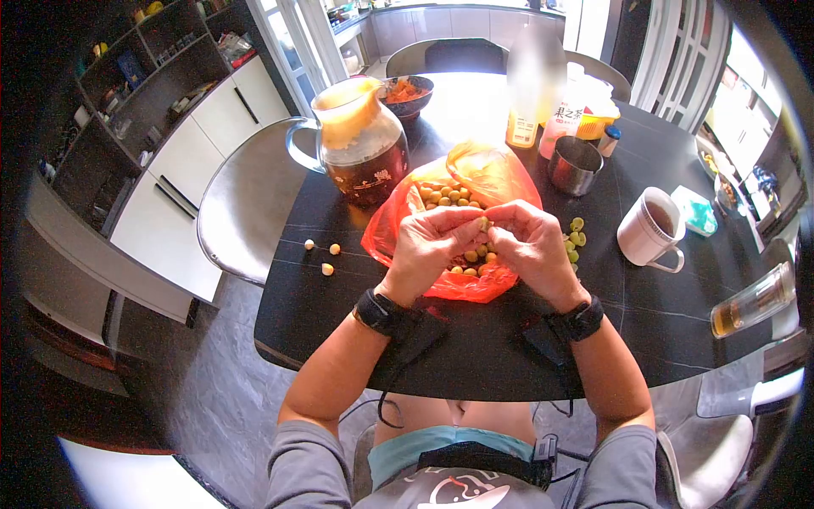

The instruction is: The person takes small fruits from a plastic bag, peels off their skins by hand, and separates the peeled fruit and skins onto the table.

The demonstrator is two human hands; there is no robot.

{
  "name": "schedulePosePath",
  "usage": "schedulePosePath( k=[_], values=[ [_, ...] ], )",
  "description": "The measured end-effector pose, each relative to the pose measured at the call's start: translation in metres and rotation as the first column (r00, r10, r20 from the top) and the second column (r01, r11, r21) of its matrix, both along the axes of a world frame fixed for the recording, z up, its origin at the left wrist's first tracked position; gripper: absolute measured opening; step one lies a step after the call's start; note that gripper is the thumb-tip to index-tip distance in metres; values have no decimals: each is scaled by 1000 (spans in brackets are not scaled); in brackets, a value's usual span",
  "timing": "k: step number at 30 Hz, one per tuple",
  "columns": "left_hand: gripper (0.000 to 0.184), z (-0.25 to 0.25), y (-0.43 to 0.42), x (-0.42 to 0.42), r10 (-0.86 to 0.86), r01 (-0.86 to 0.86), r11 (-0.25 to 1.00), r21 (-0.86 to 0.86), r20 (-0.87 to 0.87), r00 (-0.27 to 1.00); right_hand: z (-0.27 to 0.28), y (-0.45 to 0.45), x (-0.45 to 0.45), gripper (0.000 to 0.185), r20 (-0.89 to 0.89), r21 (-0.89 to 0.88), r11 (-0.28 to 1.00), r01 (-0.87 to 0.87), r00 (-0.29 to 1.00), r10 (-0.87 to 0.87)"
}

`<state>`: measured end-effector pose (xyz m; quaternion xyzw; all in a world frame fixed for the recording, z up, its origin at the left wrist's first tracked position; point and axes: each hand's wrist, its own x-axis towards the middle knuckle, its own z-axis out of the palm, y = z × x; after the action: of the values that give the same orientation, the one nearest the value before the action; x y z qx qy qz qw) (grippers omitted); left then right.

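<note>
Above an orange-red plastic bag (pixel 390 233) on the table, my left hand (pixel 432 246) and my right hand (pixel 536 246) meet fingertip to fingertip. Both are pinched on one small round greenish fruit or seed (pixel 484 224). The bag lies open and holds many olive-coloured round fruits or seeds (pixel 445 197) of the same look. Left of the bag lie a few pale orange and whitish round pieces (pixel 327 269). By my right hand is a small heap of green shells or skins (pixel 577 239). A wristband sits on each wrist.
A glass pitcher of dark liquid (pixel 365 161) stands behind the bag, near a bowl of orange food (pixel 407 95). To the right are a metal cup (pixel 576 165), bottles (pixel 555 119), a white mug (pixel 649 225), a tissue pack (pixel 695 210) and a glass tumbler (pixel 753 301).
</note>
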<state>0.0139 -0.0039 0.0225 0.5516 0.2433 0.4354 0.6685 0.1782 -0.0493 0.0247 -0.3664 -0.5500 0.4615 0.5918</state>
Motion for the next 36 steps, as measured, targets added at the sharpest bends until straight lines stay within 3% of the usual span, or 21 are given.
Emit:
schedulePosePath(
  k=[4,6,8,12,14,18,20,23,26,28,34,36],
  values=[
    [26,0,2,-1,8,-8,1000,7,-27,1000,6,-2,4,16,149,4,997,80,986,-79],
    [27,0,3,-2,19,-2,981,194,-85,996,4,-1,5,16,210,8,995,96,973,-96],
    [27,-1,4,-6,28,-12,985,170,-96,995,-4,2,4,17,210,142,987,78,972,-107],
    [27,-3,5,-5,-7,8,999,32,-11,1000,3,-1,1,18,238,104,991,87,965,-110],
    [26,-5,6,-3,-17,18,998,59,-15,1000,1,1,2,18,193,15,997,70,979,-72],
    [23,-2,5,-4,-17,20,997,75,-43,999,4,-1,3,17,285,80,993,84,953,-103],
    [22,1,3,-5,-23,28,996,89,-59,998,3,0,3,20,245,33,997,66,967,-72],
    [25,2,2,-5,-67,68,997,30,-23,997,2,2,8,24,384,99,990,105,913,-136],
    [28,0,4,-4,-100,101,994,49,-23,995,5,-1,5,23,294,60,992,107,948,-120],
    [29,-2,5,-3,-84,92,982,166,-58,995,3,1,8,23,295,34,995,94,950,-100],
    [25,-3,8,-4,-57,64,990,126,-62,996,1,-1,2,22,315,80,991,106,941,-126],
    [23,-3,9,-5,-45,55,989,136,-76,996,2,-1,5,20,479,110,984,143,860,-179]
  ],
)
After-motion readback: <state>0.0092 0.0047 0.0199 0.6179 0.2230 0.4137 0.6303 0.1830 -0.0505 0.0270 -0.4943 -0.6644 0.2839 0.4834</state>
